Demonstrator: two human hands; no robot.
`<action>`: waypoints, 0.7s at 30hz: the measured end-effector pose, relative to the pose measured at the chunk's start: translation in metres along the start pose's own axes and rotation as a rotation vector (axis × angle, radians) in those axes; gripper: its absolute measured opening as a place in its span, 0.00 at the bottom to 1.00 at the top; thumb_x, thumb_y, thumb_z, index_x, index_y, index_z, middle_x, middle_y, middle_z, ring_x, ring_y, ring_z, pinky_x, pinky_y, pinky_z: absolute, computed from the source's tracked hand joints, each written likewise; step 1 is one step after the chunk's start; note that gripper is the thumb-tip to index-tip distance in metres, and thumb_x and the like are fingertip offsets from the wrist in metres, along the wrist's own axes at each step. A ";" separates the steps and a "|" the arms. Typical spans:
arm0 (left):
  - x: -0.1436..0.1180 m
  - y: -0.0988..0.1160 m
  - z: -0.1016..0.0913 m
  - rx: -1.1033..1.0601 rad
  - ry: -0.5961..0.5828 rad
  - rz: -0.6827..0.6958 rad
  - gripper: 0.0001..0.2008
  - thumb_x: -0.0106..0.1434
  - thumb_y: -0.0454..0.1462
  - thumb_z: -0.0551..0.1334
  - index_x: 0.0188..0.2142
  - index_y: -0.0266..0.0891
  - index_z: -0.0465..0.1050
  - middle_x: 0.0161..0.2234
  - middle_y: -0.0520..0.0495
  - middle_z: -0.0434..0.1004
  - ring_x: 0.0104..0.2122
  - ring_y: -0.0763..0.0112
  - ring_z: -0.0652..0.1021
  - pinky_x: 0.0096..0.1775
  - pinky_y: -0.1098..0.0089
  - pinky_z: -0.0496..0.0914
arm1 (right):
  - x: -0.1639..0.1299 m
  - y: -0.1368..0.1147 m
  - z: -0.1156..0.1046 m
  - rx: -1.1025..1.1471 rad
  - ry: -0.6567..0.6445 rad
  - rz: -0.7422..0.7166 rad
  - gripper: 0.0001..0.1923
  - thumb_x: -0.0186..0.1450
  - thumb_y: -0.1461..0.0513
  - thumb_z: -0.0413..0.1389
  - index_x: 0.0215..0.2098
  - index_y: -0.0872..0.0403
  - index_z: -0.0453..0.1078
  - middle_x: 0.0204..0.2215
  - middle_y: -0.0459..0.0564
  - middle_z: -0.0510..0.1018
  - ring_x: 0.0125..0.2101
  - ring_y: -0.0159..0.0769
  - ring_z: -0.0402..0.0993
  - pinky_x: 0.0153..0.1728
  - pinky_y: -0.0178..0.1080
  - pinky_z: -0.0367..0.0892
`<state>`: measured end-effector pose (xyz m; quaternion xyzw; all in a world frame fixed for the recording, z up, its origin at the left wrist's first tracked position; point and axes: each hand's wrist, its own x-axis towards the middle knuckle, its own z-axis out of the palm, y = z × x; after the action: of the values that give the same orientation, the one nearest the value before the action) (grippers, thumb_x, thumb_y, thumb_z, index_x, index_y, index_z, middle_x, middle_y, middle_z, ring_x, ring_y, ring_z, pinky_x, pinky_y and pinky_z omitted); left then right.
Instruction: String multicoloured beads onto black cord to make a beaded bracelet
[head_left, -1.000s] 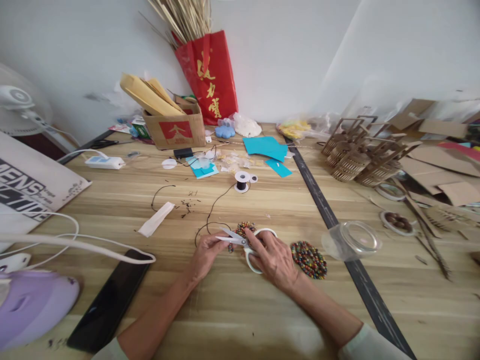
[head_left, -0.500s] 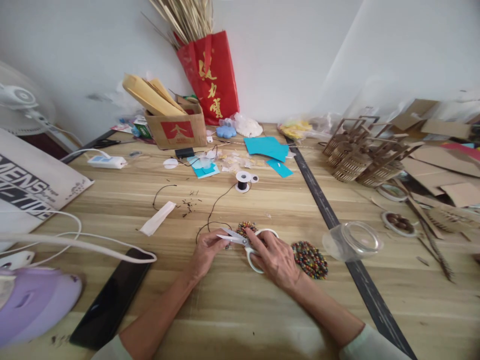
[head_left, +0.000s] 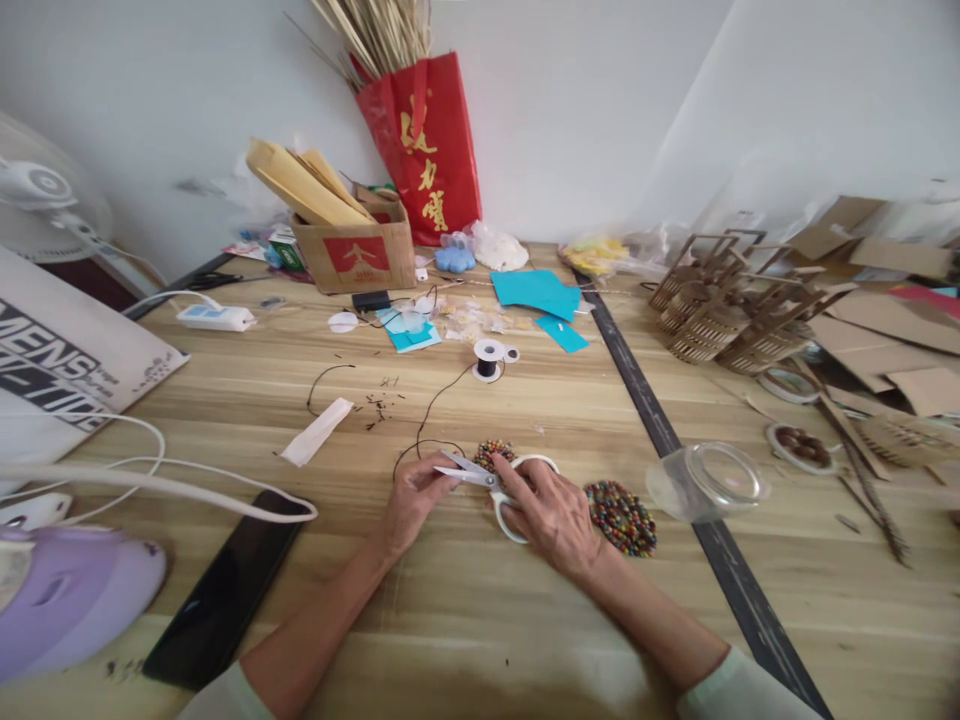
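My right hand (head_left: 551,505) grips a pair of white-handled scissors (head_left: 504,515), whose blades are parted and point left. The blade tips reach the fingers of my left hand (head_left: 416,498), which is pinched closed on the black cord (head_left: 429,405). That cord runs in a loop behind the hand and up to a white spool (head_left: 487,360) wound with black. Just behind the scissors lies a small coil of colourful beads (head_left: 495,455), partly covered by my right hand. A larger pile of strung beads (head_left: 621,518) rests beside my right wrist.
A black phone (head_left: 221,590) and a purple object (head_left: 82,600) lie at left under white cables. A paper strip (head_left: 316,432) sits by black cord scraps. To the right are a clear plastic jar (head_left: 705,482), a dish of brown beads (head_left: 801,448) and wooden baskets (head_left: 705,320).
The view has shifted very slightly. Both hands and the scissors keep nearly the same pose, with the blades still parted at the left fingertips.
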<state>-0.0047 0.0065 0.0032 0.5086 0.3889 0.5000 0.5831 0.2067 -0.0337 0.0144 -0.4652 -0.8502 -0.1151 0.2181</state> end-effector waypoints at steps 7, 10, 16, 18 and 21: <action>-0.001 0.007 0.003 0.035 0.006 -0.006 0.03 0.51 0.35 0.69 0.26 0.37 0.79 0.28 0.49 0.77 0.31 0.68 0.74 0.34 0.72 0.67 | -0.001 0.000 0.002 -0.018 -0.016 0.010 0.26 0.66 0.62 0.53 0.61 0.54 0.59 0.35 0.52 0.72 0.34 0.37 0.69 0.31 0.34 0.66; -0.001 0.006 0.002 0.055 -0.002 -0.004 0.03 0.52 0.35 0.69 0.26 0.37 0.79 0.28 0.49 0.77 0.31 0.69 0.74 0.34 0.72 0.67 | -0.001 0.000 0.003 -0.026 0.004 -0.002 0.25 0.66 0.62 0.53 0.61 0.54 0.59 0.34 0.51 0.72 0.33 0.36 0.69 0.30 0.34 0.65; -0.001 0.005 0.001 0.078 -0.021 0.005 0.04 0.53 0.36 0.68 0.28 0.36 0.79 0.29 0.47 0.77 0.33 0.67 0.75 0.36 0.71 0.68 | 0.000 -0.001 0.002 -0.029 0.011 -0.002 0.23 0.66 0.62 0.53 0.59 0.56 0.62 0.33 0.50 0.74 0.31 0.34 0.69 0.29 0.33 0.64; -0.001 0.006 0.002 0.076 -0.022 0.004 0.04 0.54 0.36 0.68 0.28 0.37 0.80 0.29 0.48 0.77 0.33 0.67 0.75 0.36 0.72 0.68 | 0.000 0.000 0.002 -0.025 0.002 -0.004 0.23 0.66 0.61 0.53 0.59 0.56 0.63 0.33 0.50 0.74 0.31 0.34 0.70 0.29 0.33 0.64; -0.001 0.006 0.002 0.070 -0.025 0.006 0.04 0.54 0.36 0.68 0.28 0.37 0.80 0.30 0.48 0.77 0.33 0.68 0.75 0.36 0.72 0.68 | 0.000 0.000 0.002 -0.016 -0.004 -0.003 0.23 0.66 0.61 0.53 0.59 0.56 0.63 0.33 0.51 0.74 0.31 0.34 0.70 0.29 0.33 0.65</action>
<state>-0.0044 0.0046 0.0090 0.5360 0.3973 0.4814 0.5685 0.2060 -0.0334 0.0129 -0.4659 -0.8504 -0.1210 0.2125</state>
